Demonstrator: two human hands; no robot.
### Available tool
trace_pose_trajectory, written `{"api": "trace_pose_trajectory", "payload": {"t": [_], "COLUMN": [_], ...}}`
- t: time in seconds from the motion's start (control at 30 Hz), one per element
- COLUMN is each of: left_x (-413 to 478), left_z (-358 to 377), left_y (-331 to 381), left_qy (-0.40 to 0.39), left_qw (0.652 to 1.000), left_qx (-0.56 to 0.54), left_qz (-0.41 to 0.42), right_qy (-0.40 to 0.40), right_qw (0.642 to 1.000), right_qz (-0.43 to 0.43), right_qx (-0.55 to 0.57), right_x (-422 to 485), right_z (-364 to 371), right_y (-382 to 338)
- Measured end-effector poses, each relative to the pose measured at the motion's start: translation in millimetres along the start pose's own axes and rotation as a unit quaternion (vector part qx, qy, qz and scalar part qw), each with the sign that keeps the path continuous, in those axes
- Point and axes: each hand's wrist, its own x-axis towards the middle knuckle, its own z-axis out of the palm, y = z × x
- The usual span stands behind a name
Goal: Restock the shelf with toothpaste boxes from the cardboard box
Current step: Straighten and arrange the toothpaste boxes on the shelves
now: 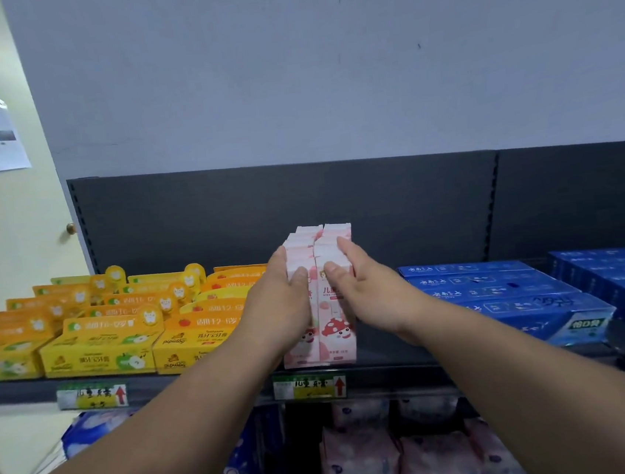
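Observation:
Two rows of upright pink toothpaste boxes (334, 319) with mushroom pictures stand on the dark top shelf (392, 348), running from the front edge toward the back panel. My left hand (283, 301) presses against the left side of the rows, thumb on the front box's top. My right hand (366, 285) presses the right side in the same way. Both hands clamp the rows together. The cardboard box is out of sight.
Yellow and orange toothpaste boxes (105, 335) fill the shelf to the left. Blue boxes (509, 293) lie stacked to the right, with a gap of bare shelf beside the pink rows. Price labels (309, 387) hang on the shelf edge. Soft pink and blue packs (365, 459) fill the shelf below.

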Motion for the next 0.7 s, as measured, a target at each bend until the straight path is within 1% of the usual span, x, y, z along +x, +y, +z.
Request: {"api": "trace_pose_trajectory", "payload": {"t": [0.2,0.3,0.43,0.53,0.6,0.63,0.67,0.7], "left_x": [-5,1,17,37,51,58,64,73], "left_z": [-3,-7,-20,-31,-37,-35,-35,-35], "left_y": [6,3,1,2,2,5,5,4], "left_qy": [-0.011,-0.011,0.003,0.003,-0.003,0.006,0.021,0.012], "left_qw": [1.000,1.000,1.000,1.000,0.998,0.995,0.994,0.995], "left_qx": [-0.002,0.006,-0.008,-0.013,-0.014,-0.042,-0.052,-0.035], "left_qz": [-0.018,-0.019,-0.020,-0.024,-0.056,-0.085,-0.094,-0.096], "right_qy": [-0.013,-0.005,0.041,0.082,0.090,0.091,0.091,0.089], "right_qw": [1.000,1.000,0.999,0.996,0.994,0.993,0.992,0.992], "right_qz": [-0.002,0.000,0.012,0.036,0.057,0.065,0.072,0.076], "right_qx": [-0.003,-0.012,-0.002,0.016,0.033,0.038,0.044,0.048], "right_x": [-2,-1,8,19,28,33,38,44], "right_z": [-2,-5,-18,-28,-30,-30,-30,-30], "right_y": [1,2,4,3,3,3,4,4]}}
